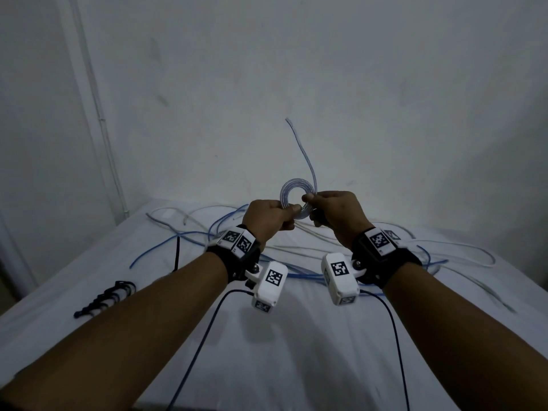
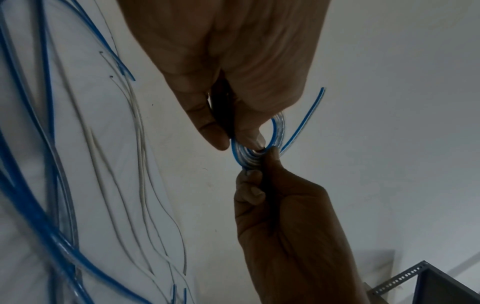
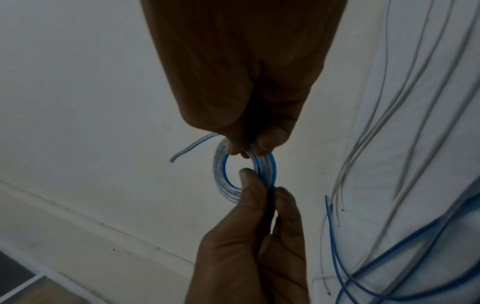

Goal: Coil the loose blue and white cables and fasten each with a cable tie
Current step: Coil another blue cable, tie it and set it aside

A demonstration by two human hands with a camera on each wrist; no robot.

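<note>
The small blue coil (image 1: 297,198) is held up in the air between the two hands, above the white-sheeted bed (image 1: 267,351) and in front of the wall, its ring standing roughly upright and facing the person, so that the head view looks through its hole. The left hand (image 1: 268,216) pinches the lower left of the ring between thumb and curled fingers; the right hand (image 1: 333,210) pinches the right side, thumb on top, with what looks like a dark strip tucked under its fingers, possibly a cable tie, though it is too shadowed to say. From the right side of the ring, by the right-hand grip, the free tail (image 1: 302,152) of the cable rises in a long curve toward the wall, its long axis nearly vertical, its end well clear of both hands. That tail is what the next move seems to turn on: it lies above and just beyond the right hand, which is the nearer one to wrap it in, while the left could steady the ring. Both forearms reach forward, wrists raised, knuckles toward the camera. Below, the loose blue cables (image 1: 166,244) and the white cables (image 1: 462,247) sprawl across the bed, and a bundle of black cable ties (image 1: 109,295) lies near its left edge, well apart from the hands.
</note>
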